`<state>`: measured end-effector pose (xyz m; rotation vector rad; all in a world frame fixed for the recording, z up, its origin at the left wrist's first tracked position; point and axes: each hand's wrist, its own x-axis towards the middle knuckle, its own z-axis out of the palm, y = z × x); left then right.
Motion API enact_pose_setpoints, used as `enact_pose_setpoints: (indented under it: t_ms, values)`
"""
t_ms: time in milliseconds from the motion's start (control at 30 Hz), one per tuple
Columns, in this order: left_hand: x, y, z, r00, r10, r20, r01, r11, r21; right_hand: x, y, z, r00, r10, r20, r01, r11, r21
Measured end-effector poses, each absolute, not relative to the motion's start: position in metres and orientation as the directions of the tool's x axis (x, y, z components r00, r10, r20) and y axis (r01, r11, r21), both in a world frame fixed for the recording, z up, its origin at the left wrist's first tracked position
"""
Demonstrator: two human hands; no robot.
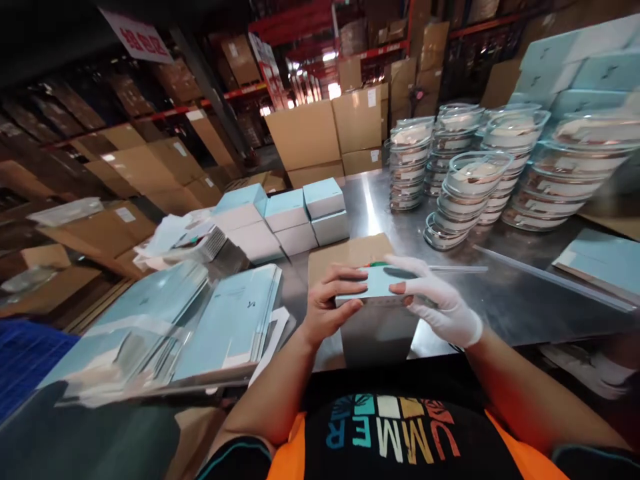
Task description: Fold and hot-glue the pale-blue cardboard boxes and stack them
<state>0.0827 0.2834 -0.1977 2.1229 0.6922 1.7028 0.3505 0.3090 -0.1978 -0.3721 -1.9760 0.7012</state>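
I'm looking at a warehouse packing station: racks (pixel 210 100) stacked with cardboard cartons (pixel 305 133), flat blue boxes (pixel 230 320) on a steel tabletop (pixel 500 293).

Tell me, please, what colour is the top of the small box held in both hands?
Pale blue top on the small cardboard box, seen best in the head view.

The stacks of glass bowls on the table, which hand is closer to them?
Right. The gloved right hand grips the light blue box on the side toward the glass bowls. The bare left hand grips the box's opposite side, farther away.
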Motion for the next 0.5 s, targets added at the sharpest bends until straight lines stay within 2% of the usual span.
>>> enact_pose_setpoints:
  t_ms: [67,133,233,333,433,500]
  values:
    - [0.080,0.282,-0.196,0.158,0.567,0.808,0.153,-0.823,0.547,0.350,0.311,-0.199,-0.467,0.479,0.744,-0.031,0.832,-0.555]
    - [0.074,0.280,-0.186,0.193,0.639,0.745,0.165,-0.769,0.617,0.348,0.313,-0.200,-0.461,0.434,0.774,0.007,0.874,-0.486]
    - [0.067,0.276,-0.157,0.360,0.799,0.481,0.308,-0.589,0.747,0.339,0.315,-0.205,-0.467,0.382,0.797,0.092,0.918,-0.386]
    - [0.073,0.272,-0.129,0.432,0.856,0.284,0.436,-0.475,0.765,0.327,0.316,-0.210,-0.541,0.344,0.767,0.113,0.934,-0.340]
    - [0.074,0.271,-0.120,0.402,0.882,0.245,0.431,-0.418,0.800,0.326,0.330,-0.208,-0.698,0.318,0.641,0.093,0.928,-0.359]
    - [0.063,0.274,-0.125,0.352,0.892,0.283,0.441,-0.424,0.791,0.339,0.357,-0.196,-0.701,0.397,0.592,0.192,0.905,-0.379]
